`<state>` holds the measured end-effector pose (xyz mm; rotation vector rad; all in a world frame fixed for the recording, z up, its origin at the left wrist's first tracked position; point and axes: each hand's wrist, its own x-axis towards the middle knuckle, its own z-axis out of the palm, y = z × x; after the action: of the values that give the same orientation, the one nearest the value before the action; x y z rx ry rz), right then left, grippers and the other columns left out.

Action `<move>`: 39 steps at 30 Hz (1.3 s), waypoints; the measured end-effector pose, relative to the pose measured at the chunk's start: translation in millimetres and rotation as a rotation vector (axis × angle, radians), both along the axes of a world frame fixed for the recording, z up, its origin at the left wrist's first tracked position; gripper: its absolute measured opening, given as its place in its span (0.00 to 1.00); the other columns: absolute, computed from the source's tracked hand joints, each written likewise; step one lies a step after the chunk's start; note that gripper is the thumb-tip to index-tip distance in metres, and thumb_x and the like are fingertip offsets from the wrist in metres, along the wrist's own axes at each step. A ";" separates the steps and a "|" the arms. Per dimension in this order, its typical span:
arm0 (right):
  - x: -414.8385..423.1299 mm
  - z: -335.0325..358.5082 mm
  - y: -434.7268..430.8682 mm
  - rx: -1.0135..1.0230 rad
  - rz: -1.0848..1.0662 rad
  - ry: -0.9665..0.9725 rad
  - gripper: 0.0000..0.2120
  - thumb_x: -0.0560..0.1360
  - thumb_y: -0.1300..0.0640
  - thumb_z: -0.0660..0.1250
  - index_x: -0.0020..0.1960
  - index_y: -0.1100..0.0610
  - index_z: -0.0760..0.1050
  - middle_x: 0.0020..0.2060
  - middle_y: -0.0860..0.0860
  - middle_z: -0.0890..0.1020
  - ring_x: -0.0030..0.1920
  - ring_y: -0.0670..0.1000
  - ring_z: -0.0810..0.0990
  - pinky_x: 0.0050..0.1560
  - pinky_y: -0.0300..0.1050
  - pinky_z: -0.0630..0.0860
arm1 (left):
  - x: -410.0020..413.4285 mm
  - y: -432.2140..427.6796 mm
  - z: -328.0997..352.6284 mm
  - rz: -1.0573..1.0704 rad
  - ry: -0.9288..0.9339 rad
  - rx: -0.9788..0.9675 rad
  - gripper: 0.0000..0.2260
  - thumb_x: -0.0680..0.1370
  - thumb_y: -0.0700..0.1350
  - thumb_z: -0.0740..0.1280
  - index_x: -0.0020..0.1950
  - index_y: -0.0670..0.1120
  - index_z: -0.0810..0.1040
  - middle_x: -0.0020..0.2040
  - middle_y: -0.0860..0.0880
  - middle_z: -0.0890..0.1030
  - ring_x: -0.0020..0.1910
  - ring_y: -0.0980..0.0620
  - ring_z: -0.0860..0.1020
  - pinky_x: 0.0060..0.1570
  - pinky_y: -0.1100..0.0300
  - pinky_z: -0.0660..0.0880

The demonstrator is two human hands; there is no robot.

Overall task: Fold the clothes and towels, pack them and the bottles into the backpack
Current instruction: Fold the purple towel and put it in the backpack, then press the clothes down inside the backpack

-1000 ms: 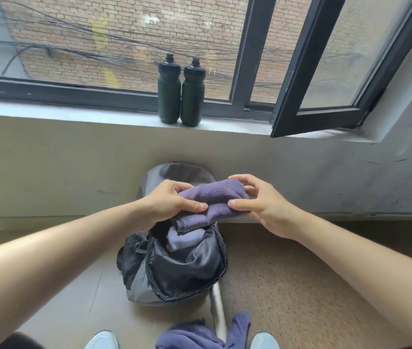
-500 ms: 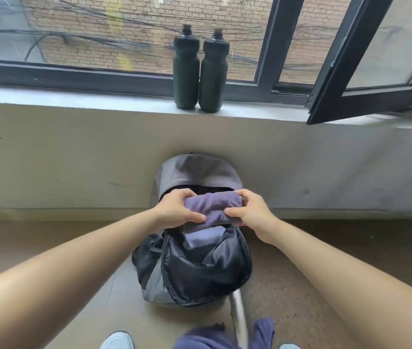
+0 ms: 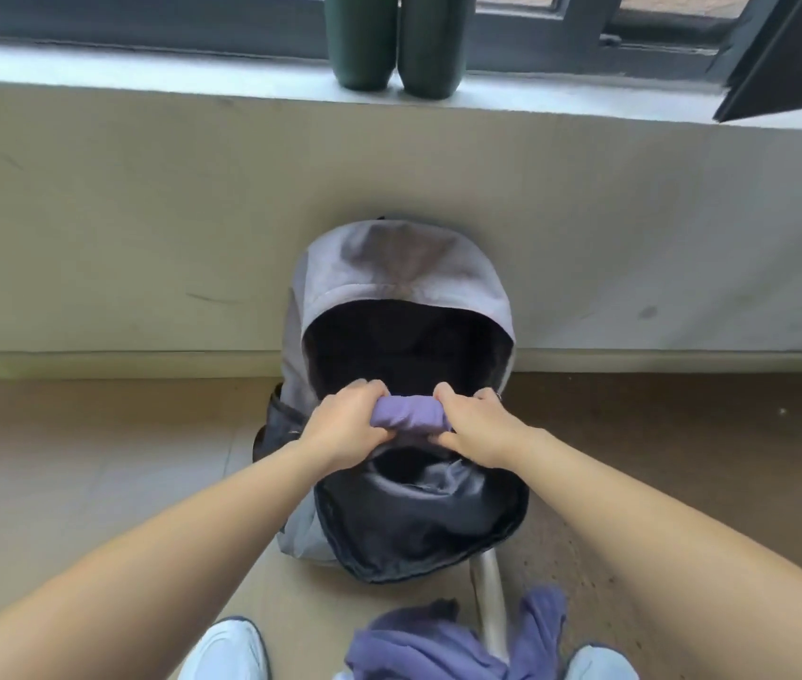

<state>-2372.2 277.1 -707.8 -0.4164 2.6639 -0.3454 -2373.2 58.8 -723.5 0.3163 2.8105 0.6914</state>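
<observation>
The purple towel, folded into a thick roll, is gripped at both ends over the mouth of the backpack. The left hand wraps its fingers over the top of the roll's left end, with the thumb tucked beneath. The right hand mirrors it on the other end, fingers curled over the top and thumb pressing from below. Only a short stretch of towel shows between the two fists.

Directly behind the fingers gapes the dark main compartment of the grey backpack, its top flap arching above them and leaning against the wall. Just below the thumbs the black front panel sags outward, and its lining catches some light. What lies deeper inside is too dark to tell.

Nearer the person than the hands, beyond the pack's lower edge, a crumpled purple garment lies on the floor between two pale shoes. A pale tube runs from the pack's base toward the garment.

Well above the fingers, past the flap and up the wall, two dark green bottles stand upright and touching on the windowsill, their tops cut off by the frame edge. To the far upper right of the hands, a black window sash swings inward over the sill.
</observation>
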 end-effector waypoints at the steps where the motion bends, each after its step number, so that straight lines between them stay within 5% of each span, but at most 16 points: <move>1: -2.8 0.0 3.0 0.040 0.038 0.015 0.16 0.80 0.46 0.65 0.54 0.55 0.63 0.41 0.50 0.74 0.50 0.59 0.72 0.56 0.58 0.70 | -2.2 3.6 -4.3 -0.021 -0.010 -0.001 0.13 0.74 0.53 0.73 0.54 0.55 0.71 0.52 0.52 0.76 0.51 0.45 0.79 0.51 0.50 0.75; 5: -15.5 -2.5 7.0 0.276 0.223 0.115 0.08 0.78 0.50 0.66 0.47 0.53 0.68 0.34 0.45 0.71 0.36 0.53 0.71 0.54 0.51 0.64 | -4.4 14.4 -18.8 -0.111 -0.067 -0.191 0.17 0.73 0.57 0.74 0.52 0.56 0.68 0.54 0.52 0.78 0.50 0.43 0.79 0.47 0.51 0.73; 10: -20.2 -18.8 -12.7 0.558 0.264 0.101 0.06 0.78 0.48 0.67 0.50 0.49 0.73 0.45 0.50 0.77 0.56 0.56 0.74 0.61 0.55 0.61 | -12.2 25.8 -21.3 -0.228 -0.195 -0.485 0.21 0.71 0.62 0.76 0.51 0.53 0.70 0.53 0.51 0.80 0.50 0.46 0.77 0.48 0.53 0.67; 13: -14.8 -30.8 -13.7 0.668 0.250 0.207 0.17 0.78 0.45 0.66 0.63 0.53 0.75 0.58 0.54 0.80 0.62 0.58 0.71 0.65 0.55 0.61 | -8.3 28.5 -22.1 -0.254 0.002 -0.608 0.20 0.71 0.63 0.73 0.55 0.52 0.76 0.52 0.50 0.80 0.52 0.45 0.80 0.51 0.52 0.66; 18: 6.4 -23.2 0.8 0.332 0.117 0.382 0.29 0.74 0.34 0.67 0.65 0.55 0.72 0.59 0.54 0.78 0.59 0.58 0.73 0.60 0.54 0.66 | 8.2 14.5 -24.2 -0.191 0.278 -0.474 0.24 0.70 0.66 0.68 0.55 0.50 0.77 0.52 0.48 0.79 0.49 0.43 0.79 0.49 0.50 0.70; 21: 47.4 -16.9 12.1 0.020 0.033 0.511 0.20 0.75 0.41 0.68 0.59 0.54 0.74 0.55 0.51 0.76 0.57 0.56 0.72 0.55 0.54 0.67 | 32.3 10.4 -20.9 -0.203 0.554 -0.321 0.16 0.74 0.57 0.62 0.52 0.47 0.78 0.48 0.46 0.79 0.45 0.41 0.78 0.44 0.48 0.72; 24: 104.4 -25.0 23.3 -0.206 -0.060 0.677 0.10 0.75 0.50 0.66 0.50 0.56 0.75 0.46 0.52 0.75 0.48 0.55 0.72 0.46 0.52 0.67 | 70.0 13.6 -20.6 -0.289 0.780 -0.081 0.06 0.76 0.47 0.67 0.47 0.46 0.78 0.42 0.47 0.77 0.41 0.44 0.76 0.39 0.49 0.71; 28: 170.5 -53.5 35.9 -0.244 -0.001 0.374 0.07 0.73 0.55 0.69 0.42 0.57 0.72 0.39 0.51 0.75 0.42 0.55 0.73 0.44 0.54 0.73 | 131.4 11.2 -28.7 -0.469 0.537 -0.005 0.03 0.76 0.48 0.65 0.45 0.50 0.77 0.41 0.52 0.79 0.38 0.47 0.79 0.30 0.53 0.71; 32: 206.4 -82.2 39.5 0.041 0.067 -0.126 0.13 0.75 0.49 0.69 0.56 0.54 0.75 0.53 0.52 0.78 0.56 0.56 0.75 0.55 0.52 0.73 | 175.2 6.5 -46.0 -0.522 -0.150 -0.218 0.12 0.77 0.59 0.66 0.53 0.54 0.79 0.52 0.55 0.83 0.51 0.47 0.81 0.45 0.55 0.75; 34: 217.9 -89.6 36.9 0.009 0.015 -0.221 0.11 0.74 0.48 0.70 0.51 0.52 0.76 0.50 0.50 0.79 0.54 0.56 0.78 0.50 0.49 0.74 | 192.7 6.4 -52.9 -0.524 -0.344 -0.231 0.19 0.74 0.66 0.69 0.56 0.54 0.80 0.54 0.55 0.83 0.53 0.48 0.80 0.47 0.56 0.75; 36: 229.6 -92.1 29.8 -0.068 -0.021 -0.306 0.09 0.73 0.46 0.72 0.46 0.50 0.76 0.44 0.47 0.80 0.48 0.53 0.79 0.45 0.47 0.74 | 211.4 7.9 -61.1 -0.550 -0.413 -0.309 0.24 0.70 0.67 0.72 0.59 0.54 0.78 0.55 0.54 0.81 0.53 0.48 0.79 0.46 0.56 0.73; 39: 243.7 -88.5 12.7 -0.076 0.038 -0.478 0.16 0.71 0.42 0.74 0.54 0.50 0.80 0.49 0.46 0.81 0.49 0.50 0.79 0.52 0.47 0.77 | 228.1 13.4 -69.4 -0.563 -0.366 -0.424 0.07 0.74 0.54 0.69 0.49 0.55 0.75 0.49 0.52 0.80 0.49 0.45 0.77 0.43 0.55 0.71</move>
<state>-2128.4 289.8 -796.3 -0.3539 2.1803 -0.4697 -2145.1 72.2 -792.9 0.7638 2.2724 0.0192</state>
